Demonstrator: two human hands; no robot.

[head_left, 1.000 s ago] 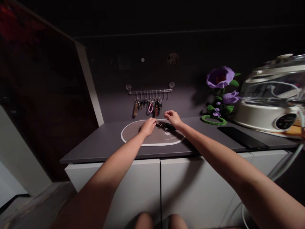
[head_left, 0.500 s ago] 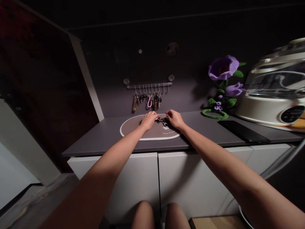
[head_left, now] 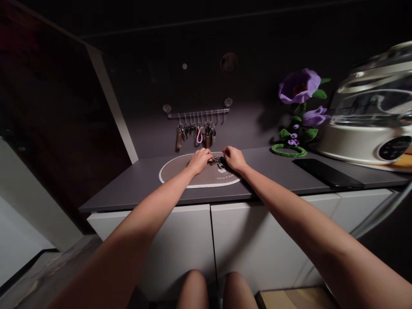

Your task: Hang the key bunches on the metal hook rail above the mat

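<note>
One long, flat, dark-grey countertop (head_left: 119, 184) carries an oval brown mat with a white rim (head_left: 174, 171). My left hand (head_left: 200, 160) and right hand (head_left: 234, 159) stay apart above it, fingers bent; I cannot tell whether either grips anything. Between them, on the mat, lies a small bunch of shiny metal pieces, apparently keys (head_left: 215, 160). A weak pinch could let it slip; tangled pieces might snag, dragging everything sideways.

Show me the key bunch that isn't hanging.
The metallic key bunch between the left hand and right hand, over the oval mat; the other bunches hang from the clear rail.
</note>
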